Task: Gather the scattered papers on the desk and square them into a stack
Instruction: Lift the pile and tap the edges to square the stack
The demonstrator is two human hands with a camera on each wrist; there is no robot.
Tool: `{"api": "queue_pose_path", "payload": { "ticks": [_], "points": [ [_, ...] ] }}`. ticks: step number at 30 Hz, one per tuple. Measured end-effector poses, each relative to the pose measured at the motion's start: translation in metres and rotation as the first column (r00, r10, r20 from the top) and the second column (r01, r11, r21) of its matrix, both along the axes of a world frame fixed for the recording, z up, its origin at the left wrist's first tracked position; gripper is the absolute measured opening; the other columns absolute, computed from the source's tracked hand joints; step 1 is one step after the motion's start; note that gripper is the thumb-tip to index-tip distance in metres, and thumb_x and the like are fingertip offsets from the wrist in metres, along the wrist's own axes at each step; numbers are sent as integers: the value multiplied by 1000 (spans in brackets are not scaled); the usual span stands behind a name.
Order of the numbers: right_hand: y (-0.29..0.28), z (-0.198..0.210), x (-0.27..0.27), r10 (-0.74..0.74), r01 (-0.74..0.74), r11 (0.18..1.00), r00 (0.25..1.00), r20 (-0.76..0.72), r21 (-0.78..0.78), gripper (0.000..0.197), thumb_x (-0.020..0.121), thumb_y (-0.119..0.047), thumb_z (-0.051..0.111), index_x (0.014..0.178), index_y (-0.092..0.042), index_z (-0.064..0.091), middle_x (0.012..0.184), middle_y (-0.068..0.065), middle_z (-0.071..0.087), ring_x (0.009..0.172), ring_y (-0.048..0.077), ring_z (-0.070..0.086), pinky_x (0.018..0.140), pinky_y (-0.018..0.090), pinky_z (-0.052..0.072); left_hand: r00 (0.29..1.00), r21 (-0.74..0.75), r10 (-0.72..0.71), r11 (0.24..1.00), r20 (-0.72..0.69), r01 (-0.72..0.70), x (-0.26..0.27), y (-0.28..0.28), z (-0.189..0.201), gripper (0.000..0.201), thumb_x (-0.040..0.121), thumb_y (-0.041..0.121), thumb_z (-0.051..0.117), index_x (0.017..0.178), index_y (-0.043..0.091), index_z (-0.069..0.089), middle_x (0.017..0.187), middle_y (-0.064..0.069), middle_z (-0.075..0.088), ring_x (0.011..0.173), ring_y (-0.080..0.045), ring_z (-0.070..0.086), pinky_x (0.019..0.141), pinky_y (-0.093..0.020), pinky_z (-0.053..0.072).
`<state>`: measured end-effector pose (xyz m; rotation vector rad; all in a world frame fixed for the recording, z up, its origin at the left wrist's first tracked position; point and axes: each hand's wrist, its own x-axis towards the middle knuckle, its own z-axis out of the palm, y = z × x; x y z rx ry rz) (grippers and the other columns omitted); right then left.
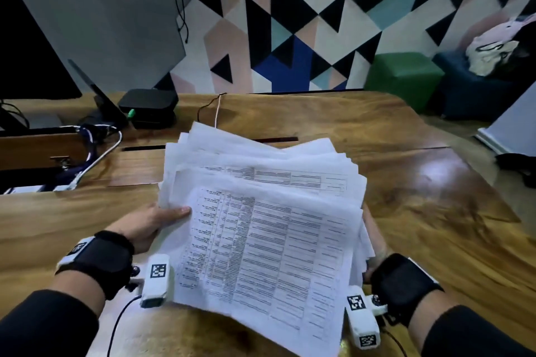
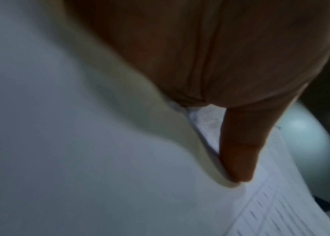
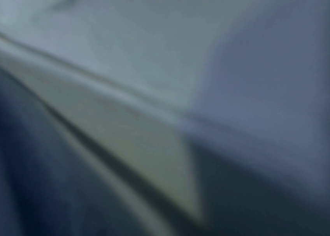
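A loose, fanned pile of white printed papers (image 1: 261, 217) is held above the wooden desk (image 1: 406, 197), its sheets offset from one another. My left hand (image 1: 153, 223) grips the pile's left edge, thumb on top of the sheets. In the left wrist view the thumb (image 2: 239, 156) presses down on the papers (image 2: 79, 143). My right hand (image 1: 374, 243) holds the right edge, its fingers mostly hidden under the sheets. The right wrist view shows only blurred paper (image 3: 160, 79) up close.
A black box (image 1: 148, 106) with cables (image 1: 95, 151) sits at the back left beside a dark monitor (image 1: 32, 61). A thin cord (image 1: 216, 107) lies behind the pile. Green (image 1: 403, 75) and blue stools stand past the desk's far right edge.
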<state>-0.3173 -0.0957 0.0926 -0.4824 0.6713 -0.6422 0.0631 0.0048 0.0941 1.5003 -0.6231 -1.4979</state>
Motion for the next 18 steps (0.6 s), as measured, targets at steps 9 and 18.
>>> {"api": "queue_pose_path", "payload": {
  "ticks": [9, 18],
  "points": [
    [-14, -7, -13, -83, -258, 821, 828, -555, -509, 33, 77, -13, 79, 108, -6, 69, 102, 4, 77, 103, 24, 70, 78, 26, 57, 971, -166, 148, 979, 189, -117, -38, 0, -10, 35, 72, 24, 79, 96, -2, 73, 100, -25, 74, 76, -28, 74, 66, -33, 61],
    [-4, -10, -1, -518, 20, 588, 777, -357, -809, 36, 80, 13, 66, 87, -22, 68, 72, -28, 72, 72, -12, 66, 67, 6, 49, 848, -489, 489, 801, 203, -344, -66, -1, -19, 22, 80, -6, 69, 92, 12, 69, 74, 14, 77, 72, -2, 70, 64, -12, 54]
  ]
}}
